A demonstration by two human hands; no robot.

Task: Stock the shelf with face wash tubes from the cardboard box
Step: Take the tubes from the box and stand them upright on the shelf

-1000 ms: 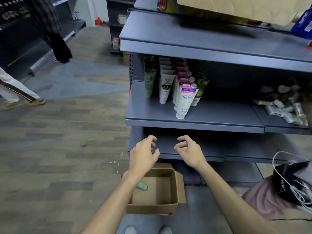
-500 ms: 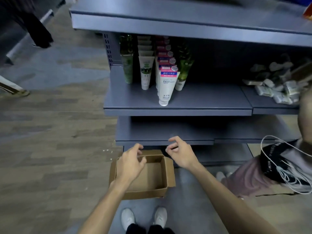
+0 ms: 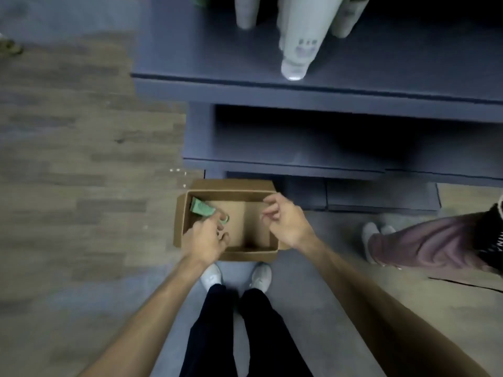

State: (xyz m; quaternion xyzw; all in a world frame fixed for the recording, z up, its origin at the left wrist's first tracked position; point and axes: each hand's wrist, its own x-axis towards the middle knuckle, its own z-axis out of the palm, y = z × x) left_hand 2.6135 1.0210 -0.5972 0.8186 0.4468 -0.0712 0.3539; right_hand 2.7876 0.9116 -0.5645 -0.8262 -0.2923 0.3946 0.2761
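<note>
The left hand (image 3: 207, 239) reaches down into the open brown cardboard box (image 3: 268, 255) that stands on the floor. Its fingers (image 3: 220, 218) are curled and lie at the cap end of a small green face wash tube (image 3: 201, 208), which rests flat in the far left corner of the box. The fingers touch the tube, but because of the blur one cannot tell if they already grip it.

The right hand (image 3: 287, 223) hovers over the right half of the same box, beside the left hand and apart from it. Its fingers are loosely bent, with thumb and forefinger near each other, and it holds nothing.

Beyond both hands rises the dark grey metal shelf (image 3: 272, 85). On its upper board, far beyond the right hand, stand several white and green tubes (image 3: 298, 36) with their caps down, the nearest one close to the front edge.

Below the hands, nearer to the person, are two white shoes (image 3: 260, 276) and black trousers. To the right of the right hand, well apart, is the leg of another person in mauve trousers (image 3: 424, 243).
</note>
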